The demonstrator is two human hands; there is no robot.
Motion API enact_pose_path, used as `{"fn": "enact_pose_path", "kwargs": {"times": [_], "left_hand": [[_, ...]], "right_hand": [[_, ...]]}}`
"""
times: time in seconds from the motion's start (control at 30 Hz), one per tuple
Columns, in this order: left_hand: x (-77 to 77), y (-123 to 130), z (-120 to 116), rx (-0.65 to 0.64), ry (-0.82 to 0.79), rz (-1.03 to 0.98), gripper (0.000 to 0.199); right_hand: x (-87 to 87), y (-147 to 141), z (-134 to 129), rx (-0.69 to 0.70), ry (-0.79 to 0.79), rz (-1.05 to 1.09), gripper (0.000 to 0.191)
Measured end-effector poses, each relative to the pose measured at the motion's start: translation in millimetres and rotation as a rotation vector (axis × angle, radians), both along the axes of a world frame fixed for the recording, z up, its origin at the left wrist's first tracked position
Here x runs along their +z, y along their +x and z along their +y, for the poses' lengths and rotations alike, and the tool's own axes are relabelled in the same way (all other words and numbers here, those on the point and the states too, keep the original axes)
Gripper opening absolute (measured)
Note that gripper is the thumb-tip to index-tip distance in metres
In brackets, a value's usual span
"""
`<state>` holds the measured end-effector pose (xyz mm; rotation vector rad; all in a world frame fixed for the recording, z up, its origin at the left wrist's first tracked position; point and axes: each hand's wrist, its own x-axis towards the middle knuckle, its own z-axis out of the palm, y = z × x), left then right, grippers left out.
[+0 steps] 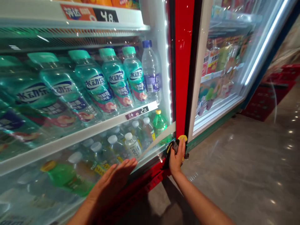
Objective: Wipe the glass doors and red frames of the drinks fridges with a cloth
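My left hand [117,176] lies with fingers stretched out and together at the lower part of the glass door [150,162] of a drinks fridge. Nothing shows in its grip, though the palm side is hidden. My right hand [177,157] is closed around a black-and-yellow hand-held object [182,137] at the lower corner of the red door frame [183,68]. My fingers cover much of it, so its kind is unclear. A pale curved strip [159,136] crosses the glass between my hands; whether it is a reflection I cannot tell.
Behind the glass, teal-capped bottles [93,82] stand in a row beside a purple-capped bottle [151,68]. Below are white-capped bottles [132,145] and a green bottle [67,178] lying tilted. A second lit fridge [217,112] stands right, with red boxes [264,97] beyond on the grey floor [246,168].
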<state>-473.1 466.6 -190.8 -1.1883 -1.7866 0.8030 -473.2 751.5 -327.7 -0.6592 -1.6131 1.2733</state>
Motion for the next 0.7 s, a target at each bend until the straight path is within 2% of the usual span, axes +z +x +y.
{"fn": "enact_pose_path", "kwargs": {"times": [0.07,0.13,0.17,0.23,0.3,0.37,0.47,0.53,0.57,0.63,0.7], "left_hand": [[-8.3,-2,-9,0.057,-0.073,0.063,0.058],[-12.8,-1,-15,0.108,-0.142,0.093,0.058],[-12.9,0,-17,0.121,-0.167,0.088,0.056],[-8.6,3,-17,0.121,-0.156,0.048,0.054],[-0.7,6,-13,0.088,-0.076,-0.026,0.053],[7.6,8,-6,0.044,0.021,-0.096,0.053],[14.0,9,5,-0.039,0.129,-0.160,0.056],[12.5,11,12,-0.074,0.212,-0.199,0.061],[10.3,12,15,-0.077,0.256,-0.226,0.063],[4.8,15,21,-0.061,0.335,-0.278,0.065],[0.1,17,25,-0.046,0.375,-0.309,0.064]], "right_hand": [[-11.1,-3,-1,-0.029,-0.190,-0.031,0.071],[-5.4,-8,1,-0.033,-0.297,-0.044,0.073],[2.8,-10,2,-0.013,-0.283,-0.041,0.073],[21.1,-10,6,0.047,-0.145,-0.017,0.072],[28.2,-6,8,0.090,0.002,0.022,0.069],[15.7,0,5,0.086,0.014,0.045,0.067],[-21.5,3,-6,0.054,-0.174,0.004,0.070],[-32.5,1,-10,0.042,-0.312,-0.028,0.074],[-29.7,-2,-8,0.041,-0.346,-0.024,0.075],[-10.8,-5,0,0.041,-0.312,0.023,0.074],[12.6,-6,10,0.088,-0.119,0.063,0.071]]}}
